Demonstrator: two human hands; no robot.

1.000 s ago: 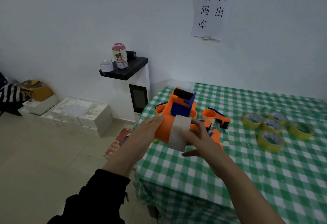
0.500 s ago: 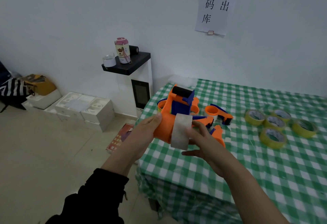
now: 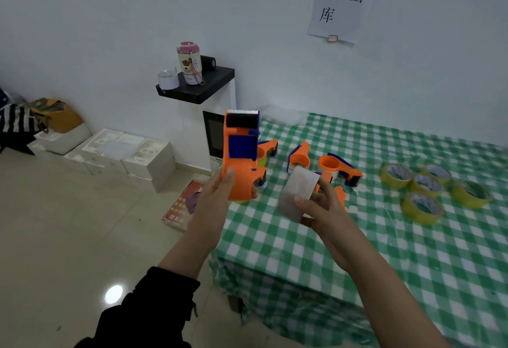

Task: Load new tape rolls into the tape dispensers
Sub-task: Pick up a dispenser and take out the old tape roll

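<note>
Head view, single entry. Left hand [image 3: 220,196]: fingers and thumb wrapped round the lower body of an orange tape dispenser [image 3: 240,160], which is held upright over the table's near-left corner, its black roller and serrated blade at the top and a blue flap below them. Right hand [image 3: 321,204]: thumb and fingers clasped on a whitish clear tape roll [image 3: 295,193], held tilted, with its outer face toward the camera. The roll sits to the right of the held dispenser and slightly lower, apart from it and not touching. Table [image 3: 384,251]: covered in a green-and-white checked cloth. On it, beyond the hands, lie three more orange-and-blue dispensers: one [image 3: 268,149] partly hidden behind the held dispenser, one [image 3: 299,159] at centre, one [image 3: 341,167] just right of that. Further right is a cluster of five yellow tape rolls [image 3: 422,207], lying flat and close together. Background: a black shelf [image 3: 198,91] bearing a pink-lidded bottle [image 3: 189,62], a paper notice [image 3: 343,1] on the wall, white boxes [image 3: 123,155] on the floor.
</note>
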